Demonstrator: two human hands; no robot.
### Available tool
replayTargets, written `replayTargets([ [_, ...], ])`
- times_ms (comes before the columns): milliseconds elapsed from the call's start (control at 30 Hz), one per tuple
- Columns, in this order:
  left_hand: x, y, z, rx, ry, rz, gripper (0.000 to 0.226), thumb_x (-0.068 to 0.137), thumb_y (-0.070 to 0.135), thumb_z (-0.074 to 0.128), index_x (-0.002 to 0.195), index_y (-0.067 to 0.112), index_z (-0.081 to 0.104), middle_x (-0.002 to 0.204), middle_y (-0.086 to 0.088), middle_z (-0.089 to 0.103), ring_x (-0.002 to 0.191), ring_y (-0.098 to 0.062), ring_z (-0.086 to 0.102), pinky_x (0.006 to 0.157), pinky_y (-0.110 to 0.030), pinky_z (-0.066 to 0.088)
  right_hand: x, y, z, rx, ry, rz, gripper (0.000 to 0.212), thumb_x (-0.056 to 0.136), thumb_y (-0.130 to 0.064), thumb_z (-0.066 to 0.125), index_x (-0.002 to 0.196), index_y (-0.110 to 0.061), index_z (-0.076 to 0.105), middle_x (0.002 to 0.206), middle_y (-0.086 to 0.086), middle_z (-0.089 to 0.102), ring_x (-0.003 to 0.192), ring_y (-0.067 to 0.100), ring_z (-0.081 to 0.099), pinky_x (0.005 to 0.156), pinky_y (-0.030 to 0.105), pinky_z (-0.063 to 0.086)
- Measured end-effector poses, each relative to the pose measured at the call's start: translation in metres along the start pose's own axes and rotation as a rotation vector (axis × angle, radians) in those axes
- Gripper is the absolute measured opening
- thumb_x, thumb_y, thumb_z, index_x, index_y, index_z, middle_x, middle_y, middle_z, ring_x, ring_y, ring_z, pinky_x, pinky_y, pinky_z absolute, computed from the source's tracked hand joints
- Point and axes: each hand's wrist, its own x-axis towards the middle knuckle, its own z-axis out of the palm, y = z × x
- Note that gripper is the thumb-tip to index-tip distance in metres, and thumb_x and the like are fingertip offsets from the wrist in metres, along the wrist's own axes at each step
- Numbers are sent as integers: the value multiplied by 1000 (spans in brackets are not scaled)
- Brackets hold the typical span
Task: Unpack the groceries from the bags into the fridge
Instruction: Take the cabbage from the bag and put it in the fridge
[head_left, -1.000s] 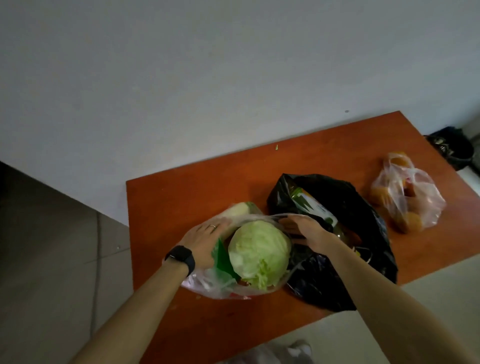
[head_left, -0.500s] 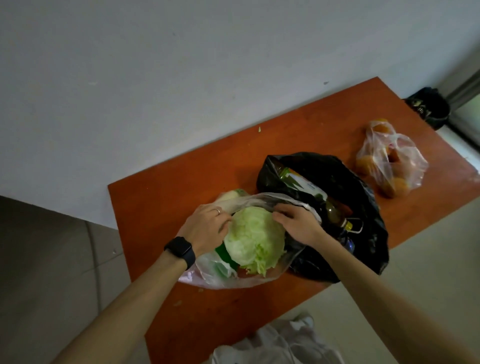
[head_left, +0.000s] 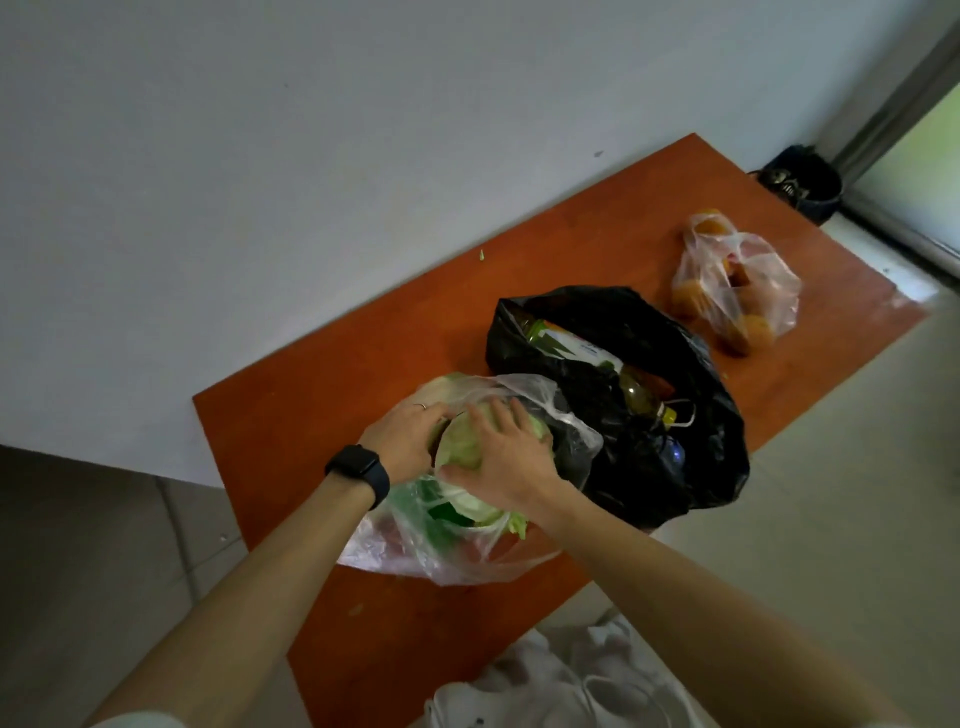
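A pale green cabbage (head_left: 464, 448) sits in the mouth of a clear plastic bag (head_left: 457, 551) on the orange table (head_left: 322, 410). My right hand (head_left: 506, 462) lies spread over the top of the cabbage and grips it. My left hand (head_left: 408, 436), with a black watch on the wrist, presses against the cabbage's left side inside the bag's opening. Other green produce shows through the bag below the cabbage. To the right lies an open black bag (head_left: 675, 467) with a bottle (head_left: 597, 364) in it.
A second clear bag of oranges (head_left: 737, 291) rests near the table's far right end. A white wall runs behind the table. A dark container (head_left: 800, 182) stands on the floor beyond it. White cloth (head_left: 561, 686) lies below the table's near edge. No fridge is in view.
My right hand has moved from the bag's rim onto the top of the cabbage. My left hand has slid closer against its side. The camera has swung left and tilted.
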Motion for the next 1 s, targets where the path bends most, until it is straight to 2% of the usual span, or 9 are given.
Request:
replayTargets([
  [133,-2,0,17,8,-70,51,59,87,5,50,139,31,45,108,-3,58,79,-21,51,55,-30,39,-42,38,10,111,44,-85,95,83,-62,64,158,-33,12,168,-4,1,153,28,1,121,54,20],
  [233,-1,9,19,-29,-1,35,54,88,7,49,136,30,50,114,-4,63,86,-23,57,62,-32,46,-83,66,24,203,86,-121,94,82,-56,69,156,-38,13,166,-15,-1,153,19,2,122,45,21],
  [367,0,45,23,-131,99,25,35,99,26,48,132,22,58,115,-7,66,80,-22,56,60,-29,39,-127,94,57,167,223,-245,86,85,-50,68,154,-29,23,167,-10,1,154,17,-8,122,49,22],
  [533,-13,96,44,-308,-137,-48,51,98,60,42,121,17,54,117,-10,65,101,-29,62,85,-39,51,-159,128,99,150,409,-347,80,81,-23,80,148,-21,35,166,-1,16,154,27,11,112,62,33],
  [667,-30,117,74,-588,-257,-216,78,91,73,38,150,23,39,153,0,42,137,-25,42,105,-31,34,-175,132,107,246,483,-338,65,86,-20,72,145,-17,45,164,0,25,153,21,19,121,49,25],
  [733,-35,120,84,-661,-152,-258,67,96,64,41,149,23,41,151,0,44,137,-25,42,97,-27,33,-182,126,106,467,548,-196,57,88,-29,69,141,-19,49,158,-1,35,147,15,32,118,33,31],
  [833,-42,127,88,-547,39,-206,53,100,55,41,143,24,47,143,-4,53,131,-29,49,94,-30,38,-180,112,100,946,549,299,41,94,-45,62,131,-35,46,139,-8,49,125,8,48,104,29,41],
  [900,-46,131,93,-513,15,-192,69,91,68,47,147,29,41,147,-3,48,135,-29,45,105,-38,39,-167,108,103,1197,457,502,52,96,-55,54,140,-30,41,141,-3,48,127,16,49,105,37,45],
  [1000,-52,136,97,-504,-38,-213,101,67,84,62,150,37,31,152,-3,41,138,-29,40,111,-48,37,-146,95,119,1398,369,590,81,92,-74,35,158,-31,17,161,0,28,144,23,34,117,45,33],
])
